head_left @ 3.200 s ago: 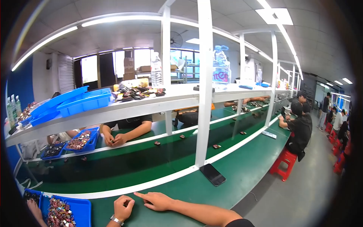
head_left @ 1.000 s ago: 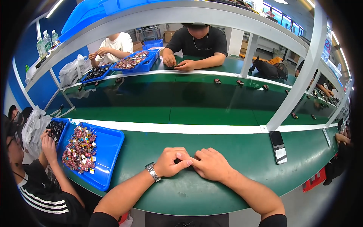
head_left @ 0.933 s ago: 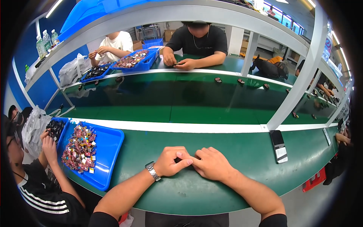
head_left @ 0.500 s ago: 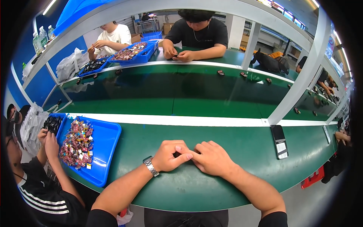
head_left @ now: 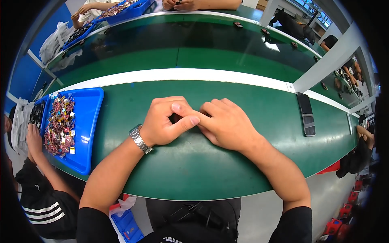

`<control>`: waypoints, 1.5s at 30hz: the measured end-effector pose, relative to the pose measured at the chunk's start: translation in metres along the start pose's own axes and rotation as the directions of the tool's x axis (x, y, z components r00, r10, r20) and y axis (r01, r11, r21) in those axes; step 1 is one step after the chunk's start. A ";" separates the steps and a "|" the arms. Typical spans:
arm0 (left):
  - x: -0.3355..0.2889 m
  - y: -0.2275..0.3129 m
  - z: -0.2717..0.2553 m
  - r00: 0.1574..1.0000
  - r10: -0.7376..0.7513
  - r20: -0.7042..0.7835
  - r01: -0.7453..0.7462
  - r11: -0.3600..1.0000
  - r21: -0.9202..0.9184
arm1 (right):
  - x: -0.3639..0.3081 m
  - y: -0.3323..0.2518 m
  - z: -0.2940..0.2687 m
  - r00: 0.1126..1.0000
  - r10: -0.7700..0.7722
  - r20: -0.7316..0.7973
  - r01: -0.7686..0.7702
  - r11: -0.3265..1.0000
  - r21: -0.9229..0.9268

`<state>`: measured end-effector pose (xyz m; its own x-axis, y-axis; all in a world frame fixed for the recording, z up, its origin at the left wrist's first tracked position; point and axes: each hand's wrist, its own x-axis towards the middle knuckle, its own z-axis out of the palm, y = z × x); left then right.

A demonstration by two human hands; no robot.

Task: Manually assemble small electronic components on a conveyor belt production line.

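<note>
My left hand (head_left: 168,121), with a silver metal watch (head_left: 139,139) at its wrist, meets my right hand (head_left: 227,121) above the green table. Both are closed, fingers curled inward and overlapping. The left thumb lies across a finger of the right hand. A dark gap shows inside the left hand's curl; whether anything is held there is hidden. To the left stands a blue tray (head_left: 92,117), apart from both hands. A heap of small reddish parts with white and yellow pieces (head_left: 60,127) lies in it.
A dark phone-like slab (head_left: 306,113) lies at the right, near a white upright post (head_left: 330,60). At the left, a co-worker's hand (head_left: 34,139) is by black parts (head_left: 37,113). Beyond the white rail (head_left: 178,75), small parts lie along a dark green strip (head_left: 142,48). Other people sit opposite.
The view has tilted downward, so the table and tray appear higher and more of my lap shows. My hands keep nearly the same clasped pose.
</note>
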<state>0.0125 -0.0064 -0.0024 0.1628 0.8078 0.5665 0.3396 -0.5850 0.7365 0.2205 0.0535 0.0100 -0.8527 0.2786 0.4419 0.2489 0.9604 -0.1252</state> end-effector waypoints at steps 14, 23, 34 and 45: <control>-0.003 -0.003 0.000 1.000 0.017 -0.011 -0.017 0.999 0.027 | 0.001 -0.003 -0.002 0.999 0.006 0.036 -0.005 1.000 -0.014; -0.002 0.003 -0.001 1.000 0.025 0.000 -0.025 1.000 0.002 | 0.002 -0.003 -0.005 1.000 -0.019 0.016 0.020 0.996 -0.088; -0.002 0.002 -0.003 0.998 0.054 0.019 -0.054 0.997 -0.047 | 0.003 -0.004 -0.003 0.998 -0.049 -0.029 0.045 0.989 -0.144; -0.004 0.000 -0.004 0.996 0.087 0.021 -0.085 0.994 -0.070 | 0.006 -0.007 -0.006 0.994 -0.082 -0.072 0.064 0.973 -0.222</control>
<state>0.0080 -0.0095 -0.0034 0.2113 0.7554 0.6203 0.2587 -0.6552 0.7098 0.2165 0.0482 0.0186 -0.8349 0.1981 0.5135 0.2896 0.9515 0.1039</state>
